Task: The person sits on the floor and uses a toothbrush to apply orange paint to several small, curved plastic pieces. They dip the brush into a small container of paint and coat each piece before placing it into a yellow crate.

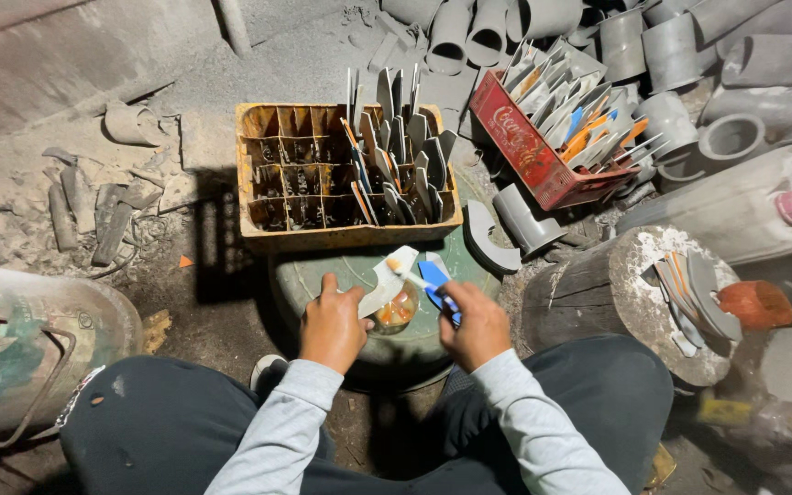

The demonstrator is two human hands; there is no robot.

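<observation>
Left hand (330,328) grips a grey plastic piece (389,280), long axis angled up-right; right hand (477,325) grips a brush (419,280) pointing up-left.

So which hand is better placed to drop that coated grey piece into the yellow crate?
Left, probably. The left hand already holds the grey piece, just below the yellow crate. The right hand is occupied gripping the blue-handled brush against that piece.
</observation>
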